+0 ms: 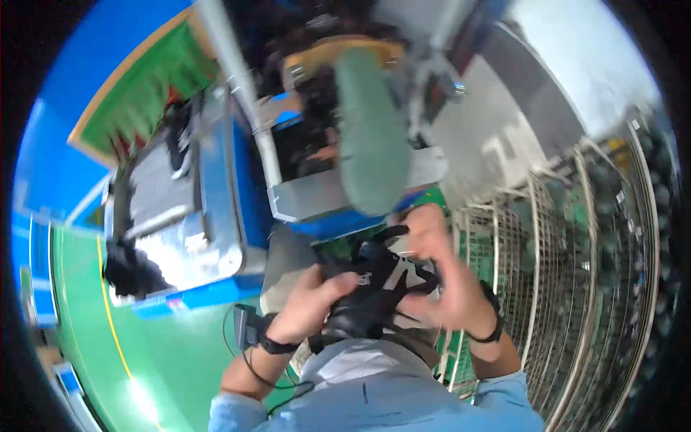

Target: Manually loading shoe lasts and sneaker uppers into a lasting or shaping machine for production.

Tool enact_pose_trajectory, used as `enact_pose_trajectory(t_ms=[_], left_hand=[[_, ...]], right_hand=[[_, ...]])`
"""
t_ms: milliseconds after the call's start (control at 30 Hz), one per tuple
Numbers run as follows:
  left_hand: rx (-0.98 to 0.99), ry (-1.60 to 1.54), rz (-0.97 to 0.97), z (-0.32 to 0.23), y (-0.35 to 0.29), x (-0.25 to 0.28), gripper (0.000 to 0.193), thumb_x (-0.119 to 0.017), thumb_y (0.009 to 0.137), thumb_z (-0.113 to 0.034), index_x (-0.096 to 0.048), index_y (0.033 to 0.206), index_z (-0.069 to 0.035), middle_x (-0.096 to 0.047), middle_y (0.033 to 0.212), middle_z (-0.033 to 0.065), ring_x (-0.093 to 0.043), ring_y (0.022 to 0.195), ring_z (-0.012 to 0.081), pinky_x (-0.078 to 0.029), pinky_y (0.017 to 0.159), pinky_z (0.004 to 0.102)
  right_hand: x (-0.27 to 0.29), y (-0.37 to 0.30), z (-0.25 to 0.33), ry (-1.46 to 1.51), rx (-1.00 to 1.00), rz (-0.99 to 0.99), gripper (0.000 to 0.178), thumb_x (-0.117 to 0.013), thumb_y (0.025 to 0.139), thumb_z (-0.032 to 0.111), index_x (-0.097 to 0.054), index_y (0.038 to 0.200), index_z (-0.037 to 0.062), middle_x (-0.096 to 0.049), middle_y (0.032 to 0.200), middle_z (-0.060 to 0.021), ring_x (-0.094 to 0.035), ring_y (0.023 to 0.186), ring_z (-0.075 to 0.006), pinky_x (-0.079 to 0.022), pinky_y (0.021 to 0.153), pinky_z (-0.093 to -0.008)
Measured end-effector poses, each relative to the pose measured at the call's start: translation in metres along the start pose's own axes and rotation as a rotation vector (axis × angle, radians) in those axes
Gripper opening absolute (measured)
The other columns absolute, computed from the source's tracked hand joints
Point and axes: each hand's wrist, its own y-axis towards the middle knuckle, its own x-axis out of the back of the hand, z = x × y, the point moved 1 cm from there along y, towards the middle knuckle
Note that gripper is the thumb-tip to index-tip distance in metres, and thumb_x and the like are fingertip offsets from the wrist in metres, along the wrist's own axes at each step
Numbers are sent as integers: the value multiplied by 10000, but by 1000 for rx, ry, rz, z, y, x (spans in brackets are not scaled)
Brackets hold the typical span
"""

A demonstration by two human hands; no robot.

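Observation:
A black, soft-looking shoe upper (pixel 374 288) with white marks is held in front of my body, over my lap. My left hand (pixel 313 299) grips its left side, the thumb lying on top. On the other side, my right hand (pixel 446 266) is curled around the right and far edge of it, blurred by motion. The fingers under the shoe upper are hidden. Just beyond my hands, a long grey-green rounded machine part (pixel 373 137) reaches toward me.
A metal-topped table (pixel 219 237) with a dark grey pad (pixel 164 180) stands at the left, beside a green floor (pixel 101 345). Along the right runs a wire rack (pixel 533 273) with several dark things behind its bars. A cable (pixel 291 389) hangs near my left wrist.

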Motion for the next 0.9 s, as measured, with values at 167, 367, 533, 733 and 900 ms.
enact_pose_trajectory(t_ms=[167, 367, 533, 733, 900], left_hand=[[-229, 726, -234, -1, -9, 28, 608, -720, 849, -422, -563, 1163, 74, -702, 855, 190, -701, 773, 292, -547, 722, 397], [-152, 991, -217, -10, -11, 27, 597, -767, 804, -379, -578, 1197, 29, -715, 996, 196, -704, 934, 305, -535, 848, 383], [-174, 918, -91, 50, -1, 42, 597, -840, 733, -376, -609, 1123, 11, -695, 981, 208, -698, 939, 319, -543, 826, 398], [-318, 1139, 164, 68, 34, 21, 501, -883, 647, -292, -623, 928, 30, -590, 1189, 255, -625, 1011, 421, -528, 880, 473], [-61, 1333, 212, 42, 53, 7, 537, -833, 711, -293, -629, 1074, 46, -524, 1391, 270, -568, 1200, 423, -508, 968, 447]], right_hand=[[-24, 129, -12, 1481, -443, -137, 485, -674, 936, 174, -498, 1343, -21, -629, 1189, -204, -659, 1061, -343, -554, 906, -458], [-24, 154, -22, 1348, -480, -233, 469, -592, 980, 246, -519, 1300, -90, -638, 1172, -277, -676, 1020, -384, -565, 881, -494], [26, 120, -49, 1442, -230, -171, 559, -570, 975, 93, -332, 1477, 30, -585, 1253, -268, -692, 975, -436, -617, 753, -461], [95, 101, -28, 1179, -271, -176, 692, -667, 937, 139, -322, 1532, 53, -576, 1310, -189, -634, 1130, -317, -549, 899, -387], [123, -58, -46, 595, -364, -531, 814, -728, 819, -57, -344, 1534, 8, -531, 1452, -127, -496, 1328, -196, -345, 1139, -360]])
